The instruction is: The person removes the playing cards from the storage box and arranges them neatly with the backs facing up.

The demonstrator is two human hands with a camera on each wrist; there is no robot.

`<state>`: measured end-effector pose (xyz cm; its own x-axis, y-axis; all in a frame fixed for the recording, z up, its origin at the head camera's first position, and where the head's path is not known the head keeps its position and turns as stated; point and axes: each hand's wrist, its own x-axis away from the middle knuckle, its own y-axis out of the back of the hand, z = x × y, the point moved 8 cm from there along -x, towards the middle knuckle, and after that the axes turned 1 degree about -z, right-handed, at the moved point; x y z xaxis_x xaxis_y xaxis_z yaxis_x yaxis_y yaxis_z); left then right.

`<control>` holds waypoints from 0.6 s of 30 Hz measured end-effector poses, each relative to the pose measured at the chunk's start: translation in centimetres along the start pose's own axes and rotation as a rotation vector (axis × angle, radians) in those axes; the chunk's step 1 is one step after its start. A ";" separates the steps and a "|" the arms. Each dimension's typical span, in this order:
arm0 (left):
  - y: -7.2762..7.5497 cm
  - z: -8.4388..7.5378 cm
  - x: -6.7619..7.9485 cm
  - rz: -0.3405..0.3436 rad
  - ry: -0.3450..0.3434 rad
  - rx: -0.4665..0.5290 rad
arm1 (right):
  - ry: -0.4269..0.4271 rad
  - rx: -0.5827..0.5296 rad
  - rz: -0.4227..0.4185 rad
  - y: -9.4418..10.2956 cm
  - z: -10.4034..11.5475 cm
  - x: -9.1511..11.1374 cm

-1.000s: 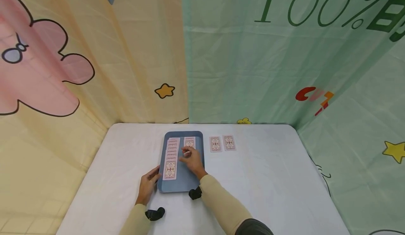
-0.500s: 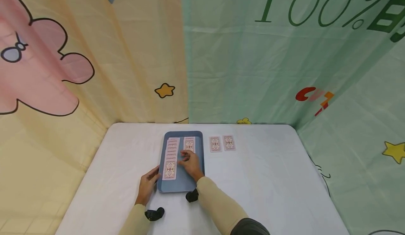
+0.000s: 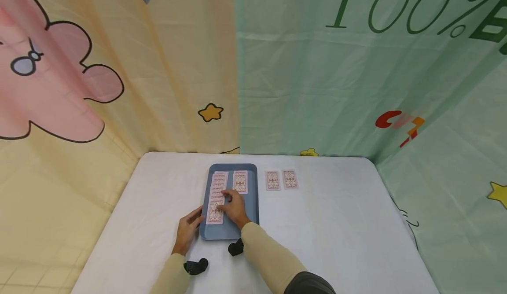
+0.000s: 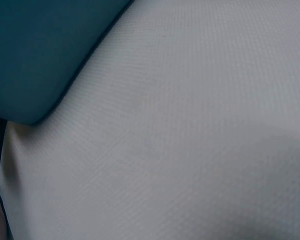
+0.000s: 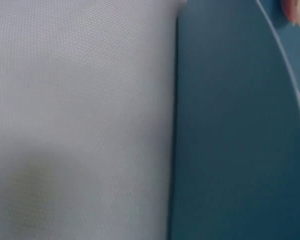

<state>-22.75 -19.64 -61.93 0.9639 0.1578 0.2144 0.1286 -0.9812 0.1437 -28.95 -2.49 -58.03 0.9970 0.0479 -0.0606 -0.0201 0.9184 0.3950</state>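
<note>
On the blue tray point(image 3: 222, 233) lies a left column of overlapping playing cards point(image 3: 215, 212), patterned backs up. A playing card point(image 3: 240, 181) with the same red-and-white back lies at the tray's far right. My right hand point(image 3: 235, 208) is over the left column, thumb and index finger apart, their tips right at the near cards. My left hand point(image 3: 186, 234) touches the tray's left edge, its fingers fairly straight. The right wrist view shows the tray's side point(image 5: 230, 125) and a fingertip point(image 5: 290, 10) at the top right corner.
Two playing cards point(image 3: 272, 180) lie face down, side by side, on the white tabletop point(image 3: 328, 232) right of the tray. Printed curtains point(image 3: 301, 87) enclose the table at the back and sides. Black straps with dark devices point(image 3: 196, 266) sit at the wrists.
My right hand has moved left from beside the far right card to over the left column, uncovering that card. The left hand stays at the tray's edge. The head view has shifted slightly.
</note>
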 end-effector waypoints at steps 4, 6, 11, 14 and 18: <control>-0.1 0.1 0.0 -0.004 0.006 -0.004 | -0.033 0.097 0.008 -0.3 -0.3 0.2; -0.1 0.1 0.0 -0.010 0.010 -0.010 | -0.039 0.139 0.019 -0.5 -0.4 0.2; -0.1 0.1 -0.2 -0.011 0.010 -0.006 | 0.006 0.240 0.036 -1.0 -0.5 0.3; -0.1 0.1 -0.2 -0.005 0.009 0.002 | 0.029 0.292 0.042 -1.2 -0.5 0.3; -0.1 0.1 -0.1 -0.004 0.005 0.003 | 0.036 0.331 0.056 -1.4 -0.5 0.3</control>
<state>-22.88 -19.56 -62.05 0.9622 0.1621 0.2190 0.1331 -0.9810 0.1413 -28.67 -3.56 -59.08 0.9917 0.1134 -0.0604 -0.0432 0.7371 0.6744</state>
